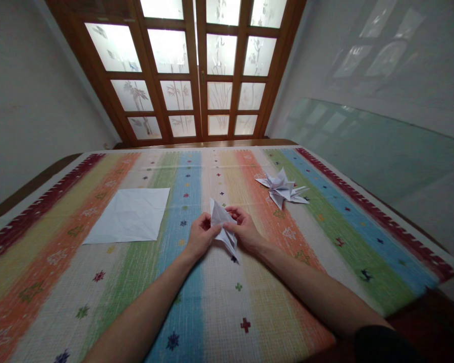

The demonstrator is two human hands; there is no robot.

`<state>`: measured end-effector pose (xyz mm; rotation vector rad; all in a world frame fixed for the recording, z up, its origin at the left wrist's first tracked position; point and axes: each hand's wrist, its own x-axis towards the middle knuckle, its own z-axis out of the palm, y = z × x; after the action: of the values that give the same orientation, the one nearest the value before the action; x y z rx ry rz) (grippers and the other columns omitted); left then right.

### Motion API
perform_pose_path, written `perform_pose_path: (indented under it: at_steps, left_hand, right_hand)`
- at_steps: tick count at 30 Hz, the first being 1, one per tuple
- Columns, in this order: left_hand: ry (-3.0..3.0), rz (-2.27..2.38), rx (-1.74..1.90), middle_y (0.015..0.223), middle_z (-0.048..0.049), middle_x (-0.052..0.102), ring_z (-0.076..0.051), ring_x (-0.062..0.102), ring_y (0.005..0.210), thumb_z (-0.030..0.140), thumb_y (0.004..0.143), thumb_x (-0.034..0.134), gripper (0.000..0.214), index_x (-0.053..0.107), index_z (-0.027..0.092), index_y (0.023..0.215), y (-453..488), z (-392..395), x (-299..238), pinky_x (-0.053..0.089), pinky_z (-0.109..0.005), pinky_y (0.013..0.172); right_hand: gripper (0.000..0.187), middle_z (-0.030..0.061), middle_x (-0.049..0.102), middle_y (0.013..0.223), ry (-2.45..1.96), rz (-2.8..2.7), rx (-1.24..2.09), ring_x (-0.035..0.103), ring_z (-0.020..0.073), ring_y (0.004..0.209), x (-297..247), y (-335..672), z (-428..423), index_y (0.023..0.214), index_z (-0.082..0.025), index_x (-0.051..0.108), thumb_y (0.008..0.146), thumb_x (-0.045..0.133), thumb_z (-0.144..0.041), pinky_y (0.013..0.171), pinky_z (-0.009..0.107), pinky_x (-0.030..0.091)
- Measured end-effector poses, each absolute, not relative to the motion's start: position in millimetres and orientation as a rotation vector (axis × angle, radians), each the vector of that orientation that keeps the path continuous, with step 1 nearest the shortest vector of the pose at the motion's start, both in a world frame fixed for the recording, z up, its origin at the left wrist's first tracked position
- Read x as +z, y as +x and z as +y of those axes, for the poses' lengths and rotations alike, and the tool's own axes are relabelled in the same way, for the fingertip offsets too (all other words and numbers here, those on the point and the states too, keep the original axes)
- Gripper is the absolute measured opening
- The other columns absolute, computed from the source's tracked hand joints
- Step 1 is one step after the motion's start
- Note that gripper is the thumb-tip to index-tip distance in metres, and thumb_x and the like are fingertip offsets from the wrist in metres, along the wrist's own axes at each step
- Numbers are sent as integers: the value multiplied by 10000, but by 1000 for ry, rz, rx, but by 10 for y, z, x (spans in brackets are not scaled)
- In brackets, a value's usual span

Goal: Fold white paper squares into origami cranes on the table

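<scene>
Between my two hands is a piece of folded white paper [220,216], narrow and pointed at its upper and lower ends. My left hand [202,233] pinches its left side, thumb on top and fingers curled beneath. On the other side, my right hand [245,229] grips the paper, its thumb pressed near the middle and its fingers bent behind the edge. The two thumbs almost meet on the folds. Both hands are just above the striped tablecloth [196,302].
A flat sheet of white paper [130,216] lies to the left on the cloth. Several folded white paper cranes [282,187] sit in a cluster at the back right. Beyond the table's far edge stands a wooden door [200,75] with frosted panes; walls flank both sides.
</scene>
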<state>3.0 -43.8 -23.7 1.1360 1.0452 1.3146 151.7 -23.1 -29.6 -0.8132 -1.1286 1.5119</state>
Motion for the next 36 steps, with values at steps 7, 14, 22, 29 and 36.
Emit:
perform_pose_path:
  at_steps: [7,14,22,29,36]
  left_hand:
    - [1114,1017,1250,669,31,576,-120,506,611,308,601,683,235,575,161,749,45,-465,-232,409,-240,586]
    - [1101,1004,1248,597,56,490,-96,442,550,313,604,687,242,495,177,657,30,-469,-223,364,-220,541]
    - [1121,1009,1235,604,38,542,-98,465,554,384,609,751,303,553,160,651,-1,-445,-239,370,-223,544]
    - [1133,988,1262,734,1,635,-118,578,642,359,630,777,336,616,150,838,2,-399,-275,458,-241,629]
    - [1113,855,1241,805,32,603,-116,616,668,219,589,782,627,487,201,1142,28,-406,-301,492,-248,668]
  right_hand:
    - [301,-26,646,736,-822,-1155,1648,564,136,627,-316,1530,-256,806,-202,639,567,803,-280,589,249,447]
    - [225,-56,590,641,-794,-1161,1768,511,99,562,-315,1557,-245,707,-186,583,561,751,-215,554,213,374]
    - [281,-65,533,612,-781,-1106,1821,453,90,521,-320,1549,-245,685,-195,509,548,750,-239,522,215,324]
    - [365,-83,431,553,-869,-1015,1685,361,80,490,-325,1515,-203,628,-212,394,564,747,-283,483,215,258]
    - [442,-77,457,585,-891,-1043,1583,381,89,511,-306,1538,-176,659,-217,413,588,791,-435,493,218,277]
